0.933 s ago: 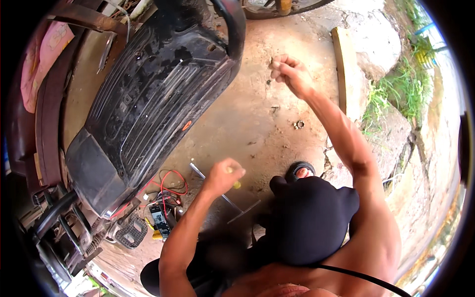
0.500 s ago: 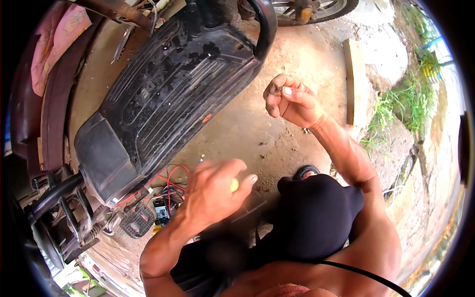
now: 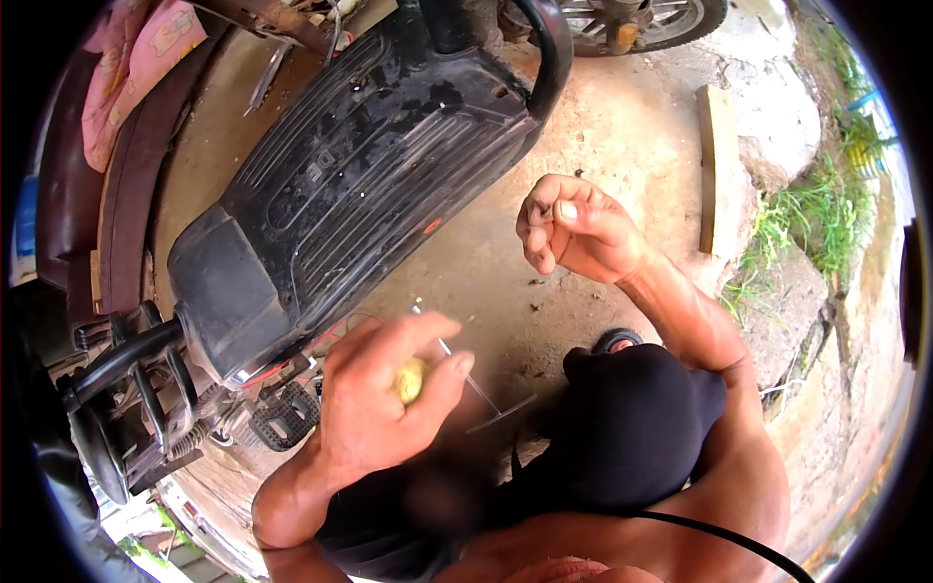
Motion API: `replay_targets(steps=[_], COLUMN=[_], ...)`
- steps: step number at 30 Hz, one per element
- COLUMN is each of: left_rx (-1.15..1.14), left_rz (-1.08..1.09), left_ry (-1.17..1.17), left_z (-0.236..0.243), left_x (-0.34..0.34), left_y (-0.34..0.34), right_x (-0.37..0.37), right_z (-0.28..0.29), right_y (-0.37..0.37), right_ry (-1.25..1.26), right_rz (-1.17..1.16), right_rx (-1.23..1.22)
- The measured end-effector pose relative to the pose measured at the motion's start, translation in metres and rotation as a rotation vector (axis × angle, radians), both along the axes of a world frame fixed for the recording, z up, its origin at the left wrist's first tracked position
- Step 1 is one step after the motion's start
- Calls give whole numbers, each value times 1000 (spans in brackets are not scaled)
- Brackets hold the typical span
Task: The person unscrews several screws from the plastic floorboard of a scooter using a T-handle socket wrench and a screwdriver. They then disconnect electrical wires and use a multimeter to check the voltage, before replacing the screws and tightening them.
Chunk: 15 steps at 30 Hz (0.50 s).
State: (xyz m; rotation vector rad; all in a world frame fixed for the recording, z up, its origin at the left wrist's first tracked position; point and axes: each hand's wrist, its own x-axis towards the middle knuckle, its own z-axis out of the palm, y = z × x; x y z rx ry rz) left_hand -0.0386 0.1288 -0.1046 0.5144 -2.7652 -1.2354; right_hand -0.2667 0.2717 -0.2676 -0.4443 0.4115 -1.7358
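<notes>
My left hand hovers low beside the scooter's edge. Its palm and curled fingers hold a small round yellow-green thing whose kind I cannot tell, while thumb and forefinger stay apart. Raised to the right, my right hand has its fingers curled in and the thumb against them; whatever it may hold is too small or hidden to name. A thin T-handled metal tool lies on the ground just right of my left hand. The black ribbed footboard of a scooter spans the upper left.
A black pedal and a coil spring sit at the scooter's rear. Maroon seat cushions with a pink cloth stand far left. A wooden beam and rocks border the right; a wheel shows at the top.
My left hand has moved a little left, and more of the round thing shows. The phone and most red wires are now hidden. The whole view has shifted slightly; my right hand keeps its pose.
</notes>
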Motion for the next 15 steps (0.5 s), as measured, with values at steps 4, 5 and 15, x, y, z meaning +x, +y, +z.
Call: replay_targets(steps=[4,5,15], left_rx=[220,211,285], left_rz=[117,133,120], left_ry=[-31,-44,39], left_z=[-9,-9,-38], left_x=[-19,-23,-28], left_y=[2,2,5], right_x=[8,10,19], right_z=[19,25,44], right_y=[3,2,-1], right_ry=[189,290,421], right_rz=[32,67,223], right_rx=[69,106,182])
